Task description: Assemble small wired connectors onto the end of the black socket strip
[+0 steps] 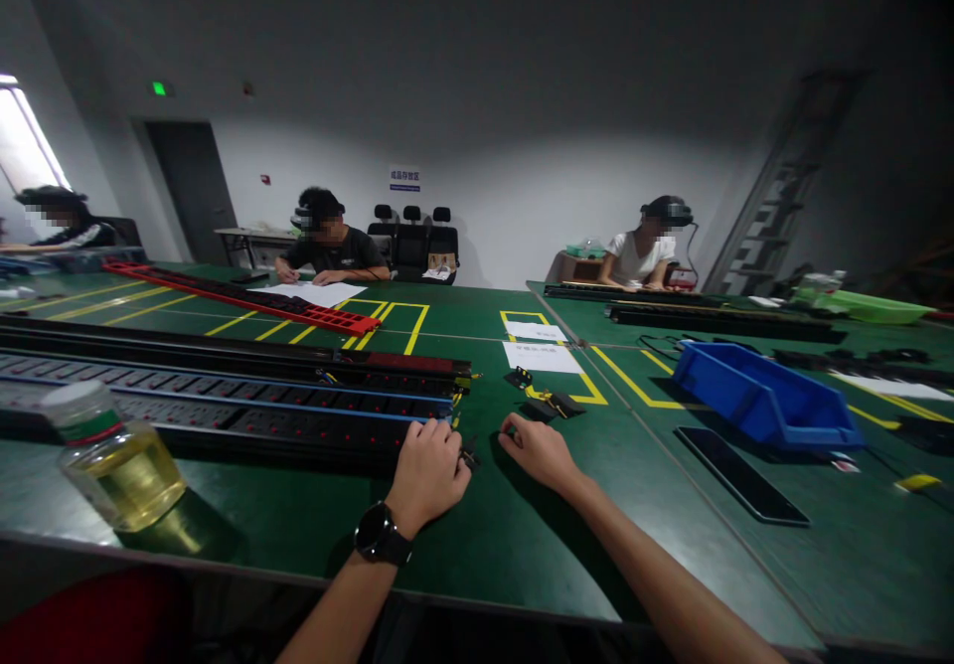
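Observation:
My left hand (430,475), with a black watch (382,535) on its wrist, is closed over the right end of the nearest long black strip (320,442), which carries a row of small red marks. A small dark piece (468,455) shows beside its fingers; whether it belongs to the strip I cannot tell. Just to the right, my right hand (543,453) is low over the green table, fingers curled together; anything inside them is hidden. Beyond that hand lie small black parts (553,406) with yellow bits.
More long black strips (388,371) lie behind, with a red frame (298,304) farther off. A bottle of yellow liquid (123,465) stands at left. To the right are a blue bin (760,396) and a phone (741,475). Paper labels (543,357) lie ahead. Several people sit beyond.

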{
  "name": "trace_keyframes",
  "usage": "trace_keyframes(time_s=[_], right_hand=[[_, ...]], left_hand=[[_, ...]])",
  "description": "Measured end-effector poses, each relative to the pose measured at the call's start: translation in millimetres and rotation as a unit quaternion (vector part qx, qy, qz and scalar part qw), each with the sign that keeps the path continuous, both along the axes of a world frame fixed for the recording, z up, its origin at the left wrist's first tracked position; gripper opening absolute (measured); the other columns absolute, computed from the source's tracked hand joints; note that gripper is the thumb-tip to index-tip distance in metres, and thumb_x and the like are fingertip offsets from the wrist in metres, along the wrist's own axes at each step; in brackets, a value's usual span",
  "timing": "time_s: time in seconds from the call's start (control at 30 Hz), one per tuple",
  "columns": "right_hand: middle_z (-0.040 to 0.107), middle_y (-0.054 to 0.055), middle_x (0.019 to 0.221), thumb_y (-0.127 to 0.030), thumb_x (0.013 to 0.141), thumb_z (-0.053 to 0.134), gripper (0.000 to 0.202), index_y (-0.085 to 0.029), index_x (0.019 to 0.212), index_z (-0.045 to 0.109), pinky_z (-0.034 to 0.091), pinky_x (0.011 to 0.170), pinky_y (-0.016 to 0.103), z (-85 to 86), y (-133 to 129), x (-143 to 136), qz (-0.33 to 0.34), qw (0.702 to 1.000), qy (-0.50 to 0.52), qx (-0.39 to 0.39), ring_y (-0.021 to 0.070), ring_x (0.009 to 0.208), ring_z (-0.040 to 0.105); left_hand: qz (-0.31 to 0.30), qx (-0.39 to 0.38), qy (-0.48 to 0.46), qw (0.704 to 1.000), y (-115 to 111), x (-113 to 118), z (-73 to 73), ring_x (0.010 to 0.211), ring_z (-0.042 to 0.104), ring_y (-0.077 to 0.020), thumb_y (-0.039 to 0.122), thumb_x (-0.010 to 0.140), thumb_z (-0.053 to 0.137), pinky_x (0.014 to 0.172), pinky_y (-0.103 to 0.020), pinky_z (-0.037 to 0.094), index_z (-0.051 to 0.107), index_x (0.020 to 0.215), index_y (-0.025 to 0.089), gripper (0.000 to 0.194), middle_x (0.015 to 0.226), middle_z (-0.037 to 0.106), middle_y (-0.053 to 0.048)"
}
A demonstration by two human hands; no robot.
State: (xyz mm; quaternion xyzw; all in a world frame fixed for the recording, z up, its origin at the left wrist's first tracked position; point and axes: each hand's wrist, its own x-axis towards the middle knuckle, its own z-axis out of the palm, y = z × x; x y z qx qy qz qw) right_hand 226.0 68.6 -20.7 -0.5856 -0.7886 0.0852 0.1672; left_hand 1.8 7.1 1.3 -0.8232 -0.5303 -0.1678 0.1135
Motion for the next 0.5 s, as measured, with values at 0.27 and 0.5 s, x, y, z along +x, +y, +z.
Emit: trace_keyframes(time_s=[0.27, 0.5], right_hand=[[0.069, 0.0, 0.076, -0.033, 0.099, 0.058, 0.014, -0.024, 0.103, 0.068, 0.022, 0.06, 0.027, 0.7, -0.1, 0.4, 0.004, 1.0, 0.004, 0.004, 0.0162, 0.07, 0.061], [0.069, 0.001, 0.077, -0.032, 0.099, 0.057, 0.015, -0.024, 0.105, 0.069, 0.023, 0.061, 0.027, 2.1, -0.3, 1.0, 0.011, 1.0, 0.005, -0.002, 0.0168, 0.072, 0.061]], left_hand=[[0.0, 0.0, 0.003, 1.0, 0.9, -0.5, -1.4, 0.099, 0.059, -0.0299, 0.026, 0.091, 0.056, 0.089, -0.047, 0.042, 0.069, 0.092, 0.018, 0.015, 0.102, 0.069, -0.012], [0.002, -0.003, -0.004, 1.0, 0.6, -0.2, -1.1, 0.098, 0.06, -0.0294, 0.025, 0.09, 0.057, 0.09, -0.047, 0.042, 0.069, 0.092, 0.018, 0.014, 0.101, 0.07, -0.012]])
